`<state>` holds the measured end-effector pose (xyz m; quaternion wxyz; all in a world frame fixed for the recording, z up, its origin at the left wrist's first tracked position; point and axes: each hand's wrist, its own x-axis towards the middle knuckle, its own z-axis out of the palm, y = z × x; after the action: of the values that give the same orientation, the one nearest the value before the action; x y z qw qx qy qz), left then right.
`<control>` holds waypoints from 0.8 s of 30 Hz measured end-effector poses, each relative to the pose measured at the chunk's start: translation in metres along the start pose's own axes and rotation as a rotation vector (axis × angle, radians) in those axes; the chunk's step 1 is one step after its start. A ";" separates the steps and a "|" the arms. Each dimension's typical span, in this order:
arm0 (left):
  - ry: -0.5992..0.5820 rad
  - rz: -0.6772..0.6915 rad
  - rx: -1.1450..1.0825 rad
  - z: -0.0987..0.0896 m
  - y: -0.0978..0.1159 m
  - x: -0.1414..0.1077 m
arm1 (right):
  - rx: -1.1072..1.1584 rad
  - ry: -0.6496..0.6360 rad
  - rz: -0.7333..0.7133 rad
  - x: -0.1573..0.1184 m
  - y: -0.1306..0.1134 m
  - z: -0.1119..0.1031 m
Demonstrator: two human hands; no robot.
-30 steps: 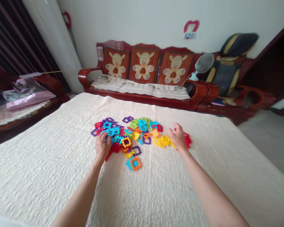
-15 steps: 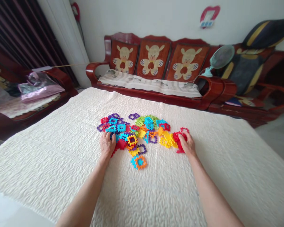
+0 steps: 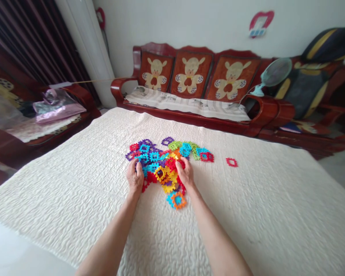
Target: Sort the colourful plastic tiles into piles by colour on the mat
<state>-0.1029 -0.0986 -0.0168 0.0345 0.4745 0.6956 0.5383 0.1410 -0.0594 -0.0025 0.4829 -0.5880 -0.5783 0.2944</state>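
Observation:
A pile of notched plastic building pieces in several colours lies on the quilted cloth, some flat squares, some open frames. At the pile's left edge, my left hand is curled against blue and dark pieces, its fingertips partly hidden. On the right side, my right hand is curled round several red pieces, pressed up against the yellow pieces. An orange frame overlaps a blue piece in front of the pile. One red frame lies apart at the right.
The cream quilted cloth covers the table. Beyond its far edge stands a wooden sofa with bear cushions. A small fan is at the sofa's right end, and a shiny pink bag rests on a chair at left.
My right hand has swept left, bringing red and yellow pieces into the middle of the pile. One red frame stayed behind on the right. My left hand stays at the pile's left edge.

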 end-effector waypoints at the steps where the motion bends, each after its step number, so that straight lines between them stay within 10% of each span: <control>1: 0.010 -0.015 -0.026 -0.001 0.001 0.000 | -0.002 -0.005 -0.015 -0.001 -0.006 0.009; 9: 0.083 -0.115 -0.149 -0.006 -0.003 0.000 | 0.031 -0.195 -0.087 -0.032 -0.055 0.078; 13: 0.092 -0.151 -0.185 -0.007 -0.007 0.000 | 0.101 -0.281 -0.295 -0.038 -0.071 0.072; 17: 0.082 -0.137 -0.173 -0.006 -0.009 -0.001 | -0.001 -0.033 -0.340 0.005 -0.046 -0.001; 24: 0.067 -0.043 -0.095 -0.003 -0.006 -0.001 | -0.479 0.521 0.149 0.094 0.074 -0.182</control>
<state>-0.1077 -0.1011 -0.0206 0.0452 0.4391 0.6799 0.5855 0.3499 0.0001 0.0158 0.4396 -0.7802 -0.4442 0.0251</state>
